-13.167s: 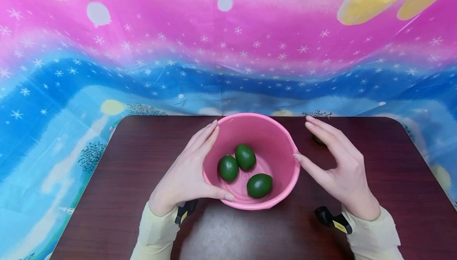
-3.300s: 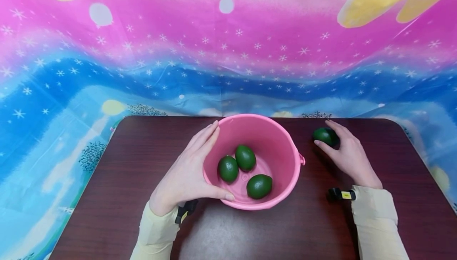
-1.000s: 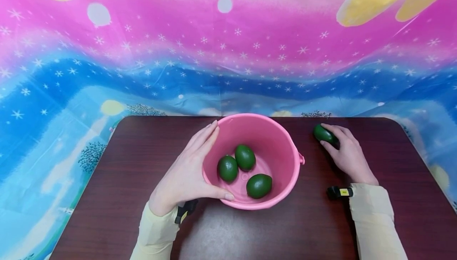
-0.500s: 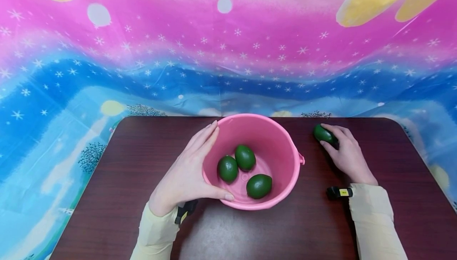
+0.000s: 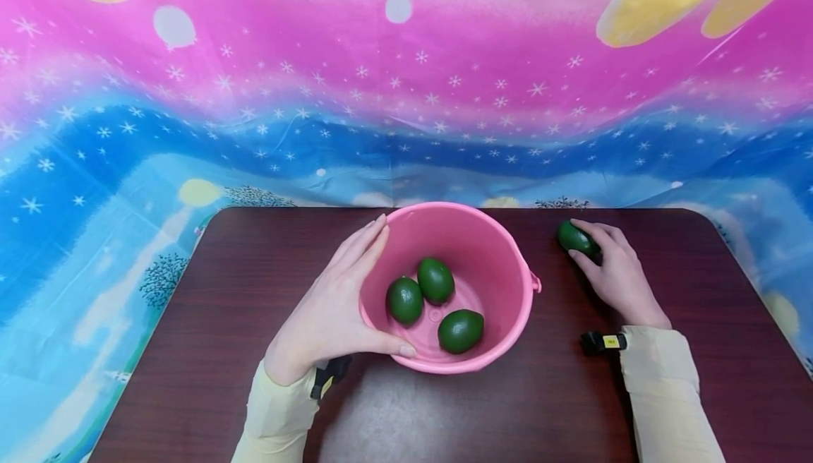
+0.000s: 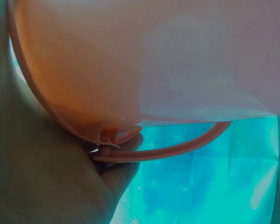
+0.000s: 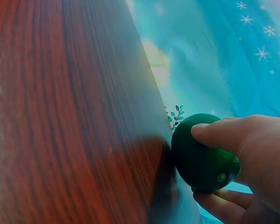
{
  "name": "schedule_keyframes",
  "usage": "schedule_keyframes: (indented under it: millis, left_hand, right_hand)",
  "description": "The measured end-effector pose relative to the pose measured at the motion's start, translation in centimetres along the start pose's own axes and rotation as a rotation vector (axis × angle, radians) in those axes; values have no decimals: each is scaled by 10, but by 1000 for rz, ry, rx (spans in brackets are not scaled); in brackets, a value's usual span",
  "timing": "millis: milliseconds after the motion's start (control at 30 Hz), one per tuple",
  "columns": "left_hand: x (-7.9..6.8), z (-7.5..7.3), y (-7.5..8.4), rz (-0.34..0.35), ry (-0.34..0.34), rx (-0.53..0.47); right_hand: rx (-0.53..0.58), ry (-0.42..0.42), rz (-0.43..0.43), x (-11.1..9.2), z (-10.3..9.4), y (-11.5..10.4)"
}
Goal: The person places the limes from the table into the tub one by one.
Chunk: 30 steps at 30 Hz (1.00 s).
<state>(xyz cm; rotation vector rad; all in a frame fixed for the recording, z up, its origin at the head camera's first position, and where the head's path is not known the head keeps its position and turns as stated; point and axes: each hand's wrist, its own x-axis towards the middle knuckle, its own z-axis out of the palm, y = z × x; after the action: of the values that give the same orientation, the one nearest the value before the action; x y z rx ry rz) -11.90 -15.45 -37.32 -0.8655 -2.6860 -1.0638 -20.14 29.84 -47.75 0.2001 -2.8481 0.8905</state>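
Patterned cloth (image 5: 406, 82) hangs as the backdrop around the work area, pink above and blue below, scattered with white snowflakes and pale yellow shapes. Before it, as seen from within the room, lies a dark reddish-brown wooden table (image 5: 190, 378) with rounded far corners. Next in size, a pink bucket (image 5: 473, 237) stands near the middle of the table, its mouth turned toward the person. Its handle (image 6: 177, 149) shows in the left wrist view as a curved pink band running past the fingers. Two pale sleeves (image 5: 667, 385) lead to the hands. The left hand (image 5: 333, 311) grips the bucket's left side, thumb lapped over the near rim and fingers laid along the outer wall. The right hand (image 5: 619, 272), well apart from the bucket, pinches a green fruit (image 5: 574, 236) between thumb and fingers near the table's far edge; I cannot tell whether the fruit touches the wood. Inside the bucket, on its floor, lie three like it: a back fruit (image 5: 436, 281), a left fruit (image 5: 404, 300) just beside it, and a front fruit (image 5: 461, 331) apart from both. Smallest are the black wrist units (image 5: 602, 342), each bearing a yellow label.
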Motion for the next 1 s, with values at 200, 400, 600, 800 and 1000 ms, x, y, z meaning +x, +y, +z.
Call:
schedule_keyframes:
  millis: [200,400,600,800,1000]
  left_hand:
    - [0,0,0,-2,0,5]
    - [0,0,0,2,4,1]
    - [0,0,0,-2,2,1]
    - [1,0,0,1,0,3]
    - [0,0,1,-6,-4,6]
  right_hand:
    - [-3,3,0,1,0,0]
    - [-6,7,1,1,0,0]
    - [-7,4,5,1,1,0]
    - [-5,3,8,0,1,-1]
    - [-2,3,6,0,1,-1]
